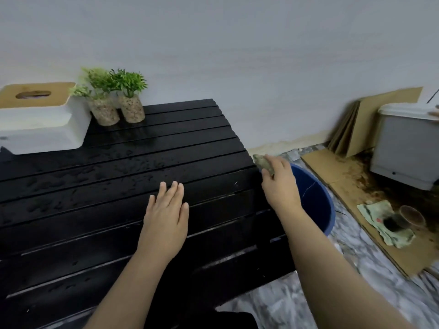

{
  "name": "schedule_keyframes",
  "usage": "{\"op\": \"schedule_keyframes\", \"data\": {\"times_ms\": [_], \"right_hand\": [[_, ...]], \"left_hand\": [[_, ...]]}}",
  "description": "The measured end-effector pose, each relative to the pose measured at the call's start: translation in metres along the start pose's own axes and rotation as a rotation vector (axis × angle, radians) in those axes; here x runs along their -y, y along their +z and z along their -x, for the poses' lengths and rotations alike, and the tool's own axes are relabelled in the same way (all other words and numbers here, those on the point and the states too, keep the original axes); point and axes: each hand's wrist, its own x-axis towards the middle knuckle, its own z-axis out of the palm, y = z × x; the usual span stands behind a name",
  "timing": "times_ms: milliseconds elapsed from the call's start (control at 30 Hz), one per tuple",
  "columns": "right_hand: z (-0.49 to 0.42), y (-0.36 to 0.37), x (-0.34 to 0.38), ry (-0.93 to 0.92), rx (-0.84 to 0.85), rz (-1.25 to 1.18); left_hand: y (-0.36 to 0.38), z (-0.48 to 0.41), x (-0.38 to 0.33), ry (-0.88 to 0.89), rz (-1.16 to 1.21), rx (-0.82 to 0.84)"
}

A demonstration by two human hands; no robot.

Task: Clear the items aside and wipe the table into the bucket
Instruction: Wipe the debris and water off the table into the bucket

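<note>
The black slatted wooden table (95, 186) filled most of the view, its slats wet and speckled with small droplets and bits across the middle. The left hand (166, 217) lay flat on the slats near the table's right half, palm down, fingers spread slightly and holding nothing. The right hand (280, 186) was out past the table's right edge, fingers closed around a crumpled greenish-brown wiping cloth (262, 162), with the cloth poking out above the knuckles just beside the table's corner. Right under that hand sat the round blue plastic bucket (320, 210) on the floor, tucked against the table's right side; what lay inside it could not be made out.

Back at the far left corner of the table stood the white tissue box with a tan wooden lid (40, 119), and just beside it two small green plants in clear pebble-filled pots (118, 108), touching or nearly touching each other, close to the wall.

Off to the right, on the floor, flat brown cardboard sheets (356, 127) leaned on the wall and lay on the ground, next to a grey and white plastic bin (406, 143). A stained green rag (384, 224) lay on the cardboard with a clear plastic cup (403, 219) tipped on its side on top of it.
</note>
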Motion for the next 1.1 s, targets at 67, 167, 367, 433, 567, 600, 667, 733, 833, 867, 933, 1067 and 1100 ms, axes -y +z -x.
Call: {"op": "schedule_keyframes", "data": {"times_ms": [67, 167, 367, 433, 567, 600, 667, 733, 833, 867, 933, 1067, 1100], "right_hand": [[0.047, -0.001, 0.009, -0.12, 0.099, -0.029], [0.101, 0.005, -0.007, -0.29, 0.189, 0.196], [0.093, -0.021, -0.013, -0.106, 0.098, 0.208], [0.122, 0.005, 0.005, -0.252, 0.141, 0.238], [0.187, 0.045, 0.042, -0.593, 0.383, 0.209], [0.183, 0.041, 0.039, -0.602, 0.409, 0.221], [0.163, 0.024, 0.016, -0.588, 0.32, 0.265], [0.137, 0.0, -0.009, -0.418, 0.138, 0.321], [0.126, -0.006, -0.011, -0.156, 0.015, 0.397], [0.134, 0.007, 0.001, -0.175, 0.029, 0.385], [0.165, 0.047, 0.039, -0.33, 0.121, 0.349], [0.234, 0.102, 0.107, -0.649, 0.49, 0.253], [0.231, 0.099, 0.108, -0.679, 0.522, 0.253]], "left_hand": [[0.001, 0.016, -0.001, 0.009, -0.031, 0.001], [0.0, 0.04, 0.003, 0.005, -0.067, -0.012], [-0.022, 0.098, 0.034, -0.057, -0.177, -0.018], [-0.03, 0.11, 0.05, -0.104, -0.21, -0.006], [-0.036, 0.121, 0.067, -0.124, -0.245, 0.012], [-0.036, 0.121, 0.068, -0.118, -0.253, 0.008], [-0.034, 0.121, 0.07, -0.104, -0.262, -0.006], [-0.032, 0.121, 0.071, -0.096, -0.259, -0.015], [-0.03, 0.121, 0.072, -0.075, -0.24, -0.012], [-0.031, 0.121, 0.072, -0.066, -0.213, -0.013], [-0.036, 0.12, 0.075, -0.065, -0.099, -0.012], [-0.066, 0.132, 0.102, -0.095, 0.069, -0.069], [-0.077, 0.139, 0.117, -0.126, 0.059, -0.094]]}}
